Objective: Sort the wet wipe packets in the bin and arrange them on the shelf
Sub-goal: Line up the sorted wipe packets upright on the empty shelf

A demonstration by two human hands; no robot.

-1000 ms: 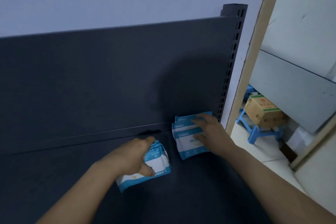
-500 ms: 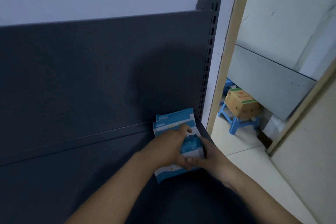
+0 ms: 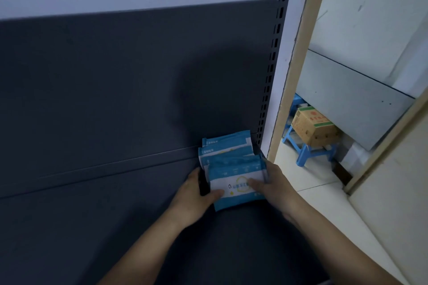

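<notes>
As I look down at the far right end of the dark grey flat metal shelf (image 3: 92, 227), I count the blue-and-white soft plastic wet wipe packets (image 3: 225, 146). There are three layers I can tell apart, maybe more tucked between, I can't be sure. Two stand at the back, leaning on the matt dark grey back panel (image 3: 115, 88), right in the corner by the one slotted metal upright (image 3: 273, 53).

The front packet (image 3: 236, 178) is in both my hands, upright, lower edge down on the shelf, its back against the ones behind. On my left hand (image 3: 196, 194) the thumb is pressed flat on the white label and the fingers curl round the left edge, out of sight behind it. My right hand (image 3: 275, 185) is the same story, thumb on the front face, fingers wrapped round the right edge. Both hands clamp it, and neither is spread.

The wrapper is glossy and crinkled, rectangular, with blue bands top and bottom. A white band crosses the middle with a yellowish ring printed on it, and the lettering is too small to read.

Off to the right, past a pale wooden door frame (image 3: 294, 76), one brown cardboard box (image 3: 312, 126) sits on one blue plastic stool (image 3: 310, 152) on pale floor tiles (image 3: 312, 183).
</notes>
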